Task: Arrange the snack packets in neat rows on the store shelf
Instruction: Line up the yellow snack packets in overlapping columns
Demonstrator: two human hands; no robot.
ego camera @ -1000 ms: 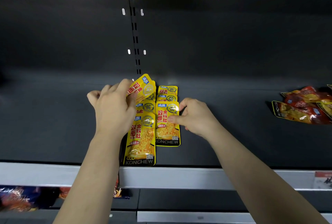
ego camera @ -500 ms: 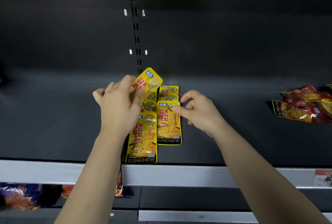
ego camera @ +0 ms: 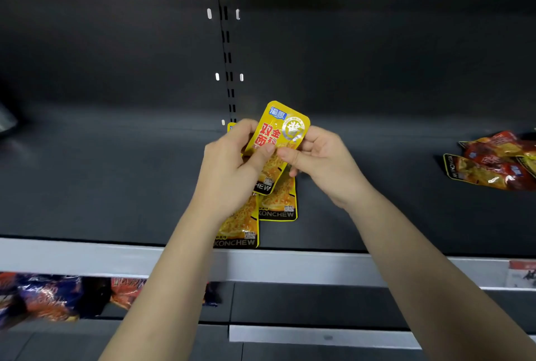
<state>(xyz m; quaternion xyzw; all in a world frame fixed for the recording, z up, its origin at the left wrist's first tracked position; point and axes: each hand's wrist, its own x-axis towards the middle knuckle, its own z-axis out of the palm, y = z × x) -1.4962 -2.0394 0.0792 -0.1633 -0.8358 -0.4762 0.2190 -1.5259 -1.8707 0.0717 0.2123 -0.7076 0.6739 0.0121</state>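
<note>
Dark shelf [ego camera: 116, 186], yellow packet [ego camera: 278, 131] raised higher, right hand [ego camera: 322, 163] newly joining left hand [ego camera: 229, 169], both hands pinching it

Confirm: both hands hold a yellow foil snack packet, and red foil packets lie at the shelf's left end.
Not left: the head view shows the red foil packets at the right end of the dark shelf. The left hand and right hand do hold the yellow foil snack packet.
</note>
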